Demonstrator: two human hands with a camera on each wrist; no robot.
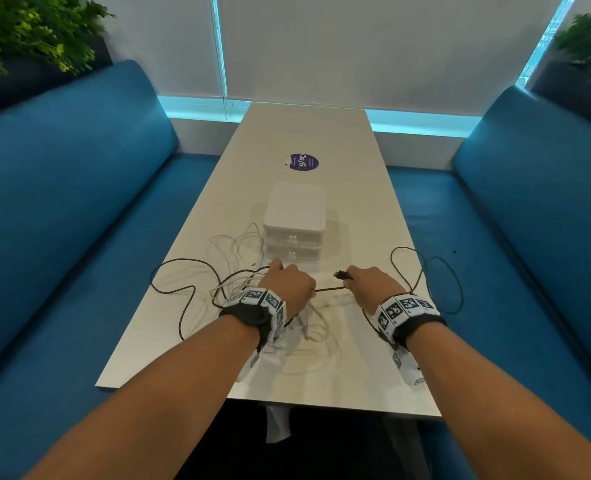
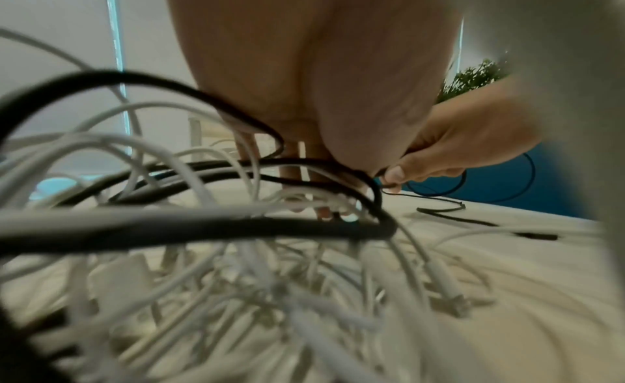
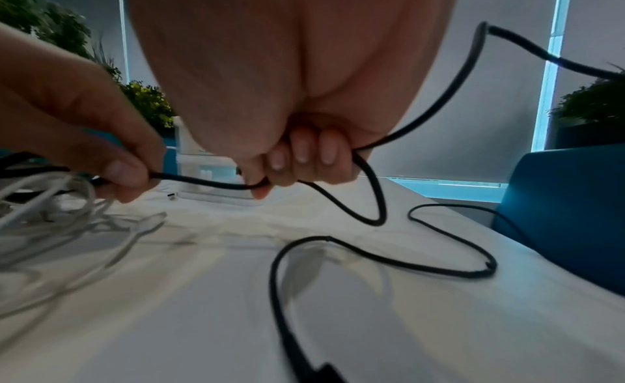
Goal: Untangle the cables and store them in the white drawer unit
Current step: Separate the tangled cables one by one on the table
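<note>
white table (image 1: pixel 356 209): left hand (image 1: pixel 288 284) and right hand (image 1: pixel 373 284) each grip the black cable (image 1: pixel 328 289).

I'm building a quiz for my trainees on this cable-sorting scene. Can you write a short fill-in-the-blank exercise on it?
1. Both hands, the left hand and the right hand, grip the thin ____ cable.
2. The white plastic drawer unit stands on the long white table with both drawers ____.
3. The heap of tangled ____ cables lies mostly under the left hand.
4. The benches on both sides are ____.

Missing words: black; closed; white; blue
</note>
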